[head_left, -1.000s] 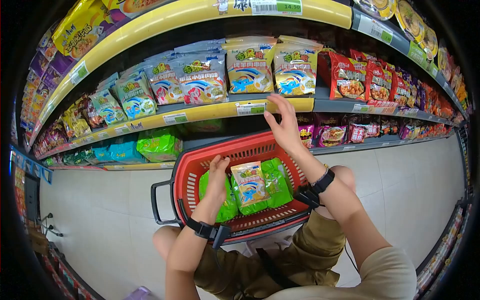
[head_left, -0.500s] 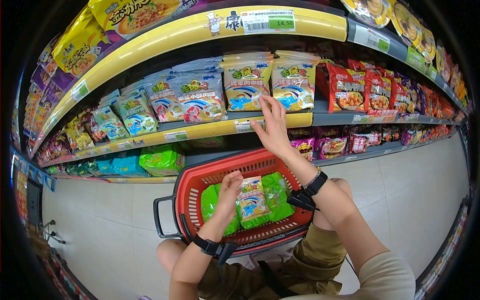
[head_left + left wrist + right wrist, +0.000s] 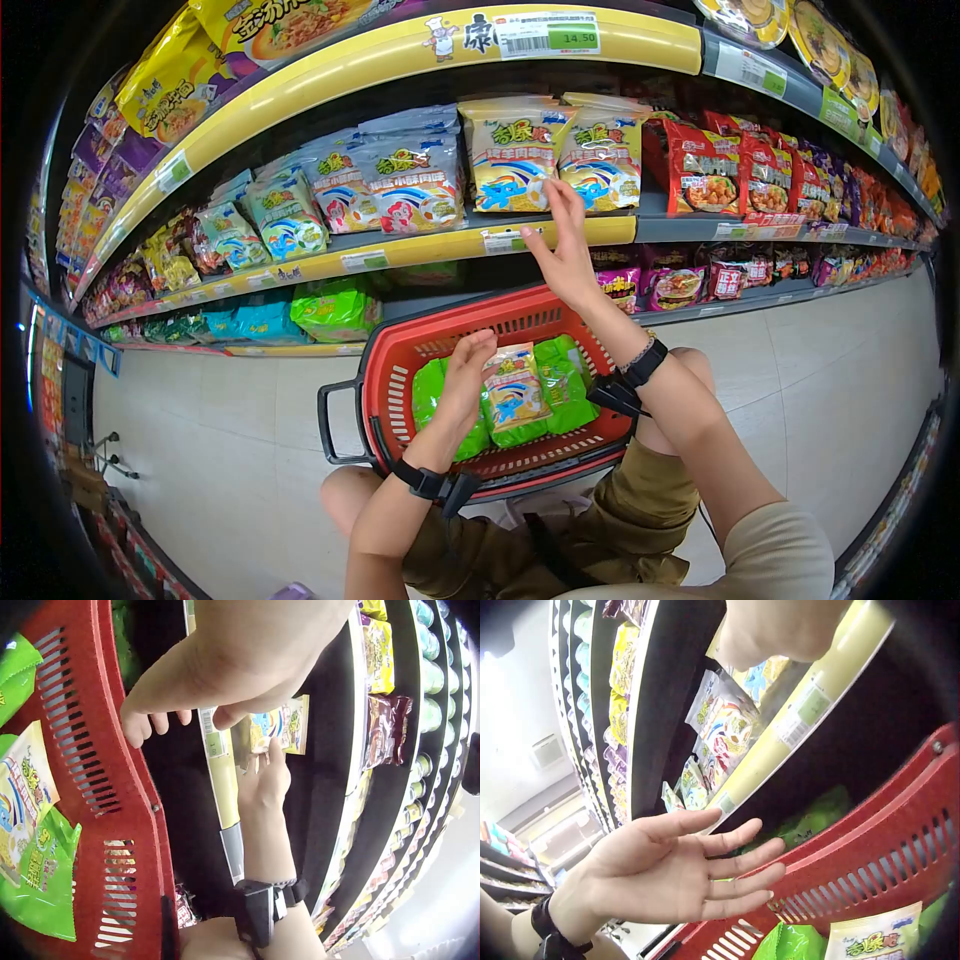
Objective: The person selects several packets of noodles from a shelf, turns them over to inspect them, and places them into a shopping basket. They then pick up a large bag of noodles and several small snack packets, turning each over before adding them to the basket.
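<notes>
My right hand (image 3: 568, 255) reaches to the middle shelf, fingertips at the lower right corner of a yellow snack bag (image 3: 513, 150), thumb apart before the shelf's yellow edge; the left wrist view has this hand (image 3: 262, 784) low beside the bag (image 3: 270, 727). Another yellow bag (image 3: 605, 150) stands against its right side. My left hand (image 3: 466, 378) hovers over the red basket (image 3: 400, 345), holding nothing, palm up with fingers spread in the right wrist view (image 3: 667, 881). Inside the basket a small snack bag (image 3: 516, 388) lies on green packages (image 3: 566, 385).
Grey-blue bags (image 3: 415, 180) stand left of the yellow ones, red noodle packs (image 3: 705, 175) to the right. An upper shelf edge (image 3: 370, 65) overhangs the row. The basket's black handle (image 3: 325, 425) sticks out left, above the tiled floor (image 3: 230, 420).
The yellow bag at my right fingertips now leans right, overlapping its neighbour. My right hand has come from the shelf edge up to the bag. My left hand has shifted slightly right over the basket.
</notes>
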The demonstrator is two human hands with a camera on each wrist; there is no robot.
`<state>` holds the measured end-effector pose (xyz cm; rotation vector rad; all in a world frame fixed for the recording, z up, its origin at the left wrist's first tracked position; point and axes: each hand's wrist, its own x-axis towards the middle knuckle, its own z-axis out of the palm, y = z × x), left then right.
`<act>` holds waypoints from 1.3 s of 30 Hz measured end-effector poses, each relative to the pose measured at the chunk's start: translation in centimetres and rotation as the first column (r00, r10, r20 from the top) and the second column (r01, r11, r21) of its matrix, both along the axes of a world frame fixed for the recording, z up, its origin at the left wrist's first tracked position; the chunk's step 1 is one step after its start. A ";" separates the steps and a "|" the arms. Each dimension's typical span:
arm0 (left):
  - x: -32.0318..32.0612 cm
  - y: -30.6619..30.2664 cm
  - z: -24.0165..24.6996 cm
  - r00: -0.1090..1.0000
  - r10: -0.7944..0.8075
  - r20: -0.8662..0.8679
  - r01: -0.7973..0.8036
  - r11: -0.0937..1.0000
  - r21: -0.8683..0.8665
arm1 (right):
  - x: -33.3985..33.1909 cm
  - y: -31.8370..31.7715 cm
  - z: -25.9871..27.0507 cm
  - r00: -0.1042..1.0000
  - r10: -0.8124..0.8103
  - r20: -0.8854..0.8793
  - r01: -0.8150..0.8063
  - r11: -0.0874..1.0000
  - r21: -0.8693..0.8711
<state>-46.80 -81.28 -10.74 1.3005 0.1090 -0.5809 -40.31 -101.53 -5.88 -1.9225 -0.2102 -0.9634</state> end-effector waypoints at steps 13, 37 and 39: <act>1.3 1.5 4.6 0.968 0.050 0.247 0.038 0.940 -0.340 | -8.7 3.5 -0.8 0.365 0.931 -0.008 -0.278 0.118 0.953; 3.7 5.6 6.7 0.909 0.408 0.091 -0.356 0.870 -0.341 | -8.7 3.9 0.6 0.357 0.761 -0.542 -0.358 0.647 0.673; 3.7 5.4 6.6 0.911 0.401 0.096 -0.350 0.875 -0.335 | -8.7 4.0 0.2 0.387 0.772 -0.504 -0.365 0.630 0.685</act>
